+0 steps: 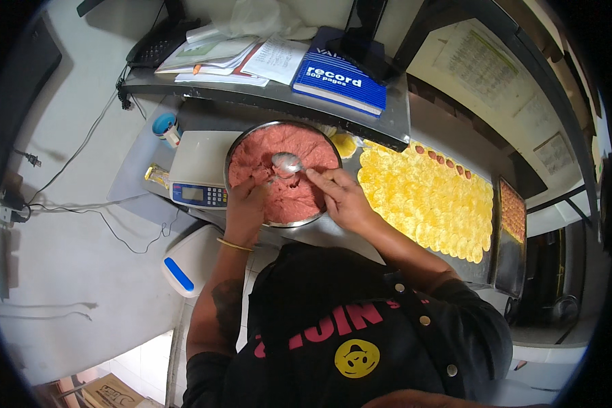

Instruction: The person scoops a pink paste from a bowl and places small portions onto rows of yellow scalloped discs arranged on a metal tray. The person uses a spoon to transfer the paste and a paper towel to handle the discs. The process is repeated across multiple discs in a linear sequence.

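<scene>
A round metal bowl (234,144) full of pink ground meat (289,137) stands in front of me. My right hand (340,197) reaches over its right rim, with fingers closed on a metal spoon (287,162) whose shiny head is above the meat. At the bowl's left side is my left hand (248,198), its fingers bent together at the meat's surface beside the spoon. What those fingers pinch, if anything, is hidden. A hollow with loose crumbs of meat lies between the two hands.
A digital scale (194,195) adjoins the bowl on the left, near a blue cup (163,124). Overlapping yellow discs (425,204) cover the right counter, several with small meat portions (440,159). A filled tray (512,211) lies beyond. A shelf (251,95) holds a blue record book (340,75).
</scene>
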Demonstrator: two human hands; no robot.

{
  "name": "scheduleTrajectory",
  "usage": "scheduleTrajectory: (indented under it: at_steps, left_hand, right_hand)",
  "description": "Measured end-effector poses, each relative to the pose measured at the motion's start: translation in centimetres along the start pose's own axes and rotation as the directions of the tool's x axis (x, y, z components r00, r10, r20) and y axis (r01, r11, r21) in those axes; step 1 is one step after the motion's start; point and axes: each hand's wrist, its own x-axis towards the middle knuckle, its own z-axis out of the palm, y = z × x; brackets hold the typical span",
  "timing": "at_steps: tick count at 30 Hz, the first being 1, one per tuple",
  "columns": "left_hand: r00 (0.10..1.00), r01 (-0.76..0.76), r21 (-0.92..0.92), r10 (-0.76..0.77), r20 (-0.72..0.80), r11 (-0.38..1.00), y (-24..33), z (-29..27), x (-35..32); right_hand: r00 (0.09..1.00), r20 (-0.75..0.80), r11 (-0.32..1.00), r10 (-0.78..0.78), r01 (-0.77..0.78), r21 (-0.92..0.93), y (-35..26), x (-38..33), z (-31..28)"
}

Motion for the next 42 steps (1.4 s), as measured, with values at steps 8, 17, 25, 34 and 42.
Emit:
scheduleTrajectory:
  at_steps: [8,17,25,34,42]
  left_hand:
    - [0.996,0.082,-0.21,-0.085,-0.006,0.974,1.8,0.7,-0.4]
    - [0.994,0.081,0.02,-0.082,0.071,0.997,2.2,-2.2,-0.7]
    - [0.795,-0.567,0.727,0.489,0.359,0.388,1.7,0.2,1.0]
    - [0.774,-0.524,0.795,0.56,0.295,0.306,1.1,-2.1,4.5]
    - [0.8,-0.54,0.762,0.5,0.332,0.358,2.1,-1.5,2.3]
  right_hand:
    - [0.999,-0.044,1.0,-0.006,0.006,-0.004,1.6,-1.5,1.3]
    - [0.998,-0.007,0.998,0.055,-0.055,-0.037,3.4,-1.2,-0.1]
    - [0.977,0.071,0.963,0.2,-0.209,0.167,0.5,2.3,1.2]
    - [0.941,0.043,0.937,0.335,-0.338,0.091,-3.3,-0.3,-1.1]
    - [0.942,-0.023,0.94,0.336,-0.333,0.074,-4.9,0.3,0.9]
